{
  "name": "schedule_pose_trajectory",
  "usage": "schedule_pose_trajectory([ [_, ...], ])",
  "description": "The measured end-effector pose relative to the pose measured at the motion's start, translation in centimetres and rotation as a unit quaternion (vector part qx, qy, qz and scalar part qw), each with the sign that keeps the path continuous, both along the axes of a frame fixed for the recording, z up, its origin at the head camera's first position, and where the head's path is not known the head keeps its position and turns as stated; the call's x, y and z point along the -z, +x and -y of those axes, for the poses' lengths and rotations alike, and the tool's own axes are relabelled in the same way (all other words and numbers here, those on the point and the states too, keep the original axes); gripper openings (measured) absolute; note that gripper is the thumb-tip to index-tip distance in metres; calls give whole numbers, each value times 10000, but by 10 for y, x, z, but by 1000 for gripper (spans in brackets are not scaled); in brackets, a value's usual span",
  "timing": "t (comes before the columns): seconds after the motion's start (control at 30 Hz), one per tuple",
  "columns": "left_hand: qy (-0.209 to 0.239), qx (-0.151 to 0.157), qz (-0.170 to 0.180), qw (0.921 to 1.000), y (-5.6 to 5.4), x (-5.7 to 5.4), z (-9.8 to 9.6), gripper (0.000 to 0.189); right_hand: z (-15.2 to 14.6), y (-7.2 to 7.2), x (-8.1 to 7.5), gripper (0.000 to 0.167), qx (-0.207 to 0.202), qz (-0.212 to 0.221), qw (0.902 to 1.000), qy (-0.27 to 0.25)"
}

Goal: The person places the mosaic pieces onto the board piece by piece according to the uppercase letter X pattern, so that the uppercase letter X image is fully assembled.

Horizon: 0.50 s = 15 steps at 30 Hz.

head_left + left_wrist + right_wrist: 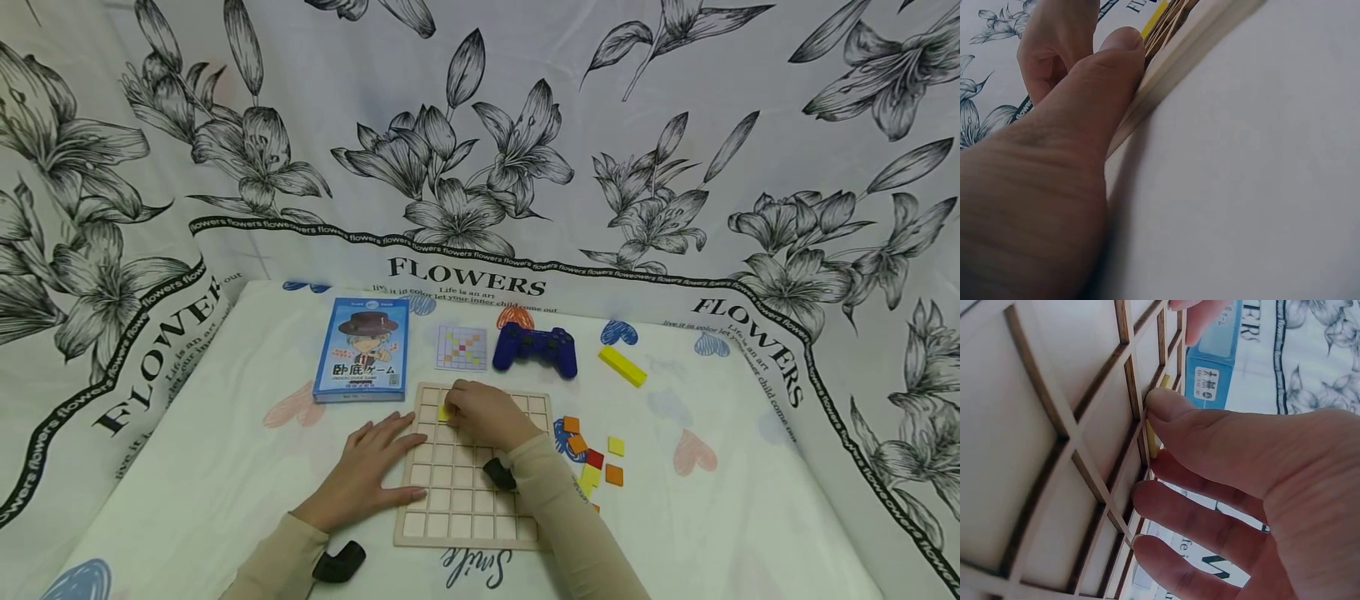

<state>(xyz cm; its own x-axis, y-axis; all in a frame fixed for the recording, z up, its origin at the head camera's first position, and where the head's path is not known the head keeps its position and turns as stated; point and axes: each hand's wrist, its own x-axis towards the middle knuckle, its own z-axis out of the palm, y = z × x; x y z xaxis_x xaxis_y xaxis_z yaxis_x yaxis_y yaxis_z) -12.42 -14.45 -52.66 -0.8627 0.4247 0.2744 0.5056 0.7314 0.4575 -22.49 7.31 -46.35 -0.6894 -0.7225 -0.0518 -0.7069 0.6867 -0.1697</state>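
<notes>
My left hand (pixel 367 469) lies spread, fingers nearly straight, on the board's left edge, gripping nothing, presumably to steady it. My right hand (pixel 483 410) pinches a yellow tile (pixel 445 413) between thumb and forefinger at the upper part of the board (pixel 440 476), a hold likely suited to so thin a piece. Loose tiles (pixel 594 459) lie right of centre, apparently for easy reach. The board, lower centre of frame, is pale wood, raised strips dividing it into square cells. The pinched tile is plain yellow, partly hidden.

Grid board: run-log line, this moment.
right hand: touching yellow tile on grid board; left hand: on board's left edge; loose tiles: right of board
</notes>
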Motion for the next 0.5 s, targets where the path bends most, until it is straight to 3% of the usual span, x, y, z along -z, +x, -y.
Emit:
schedule_pose_trajectory([
  [0.27,8,-34,33,10000,0,-1,-1,72,-8,1,-7,16,-8,-82,9999,-100],
  [0.5,-19,-77,297,9995,1,-2,0,73,-59,7,-29,25,497,-322,9975,-392],
])
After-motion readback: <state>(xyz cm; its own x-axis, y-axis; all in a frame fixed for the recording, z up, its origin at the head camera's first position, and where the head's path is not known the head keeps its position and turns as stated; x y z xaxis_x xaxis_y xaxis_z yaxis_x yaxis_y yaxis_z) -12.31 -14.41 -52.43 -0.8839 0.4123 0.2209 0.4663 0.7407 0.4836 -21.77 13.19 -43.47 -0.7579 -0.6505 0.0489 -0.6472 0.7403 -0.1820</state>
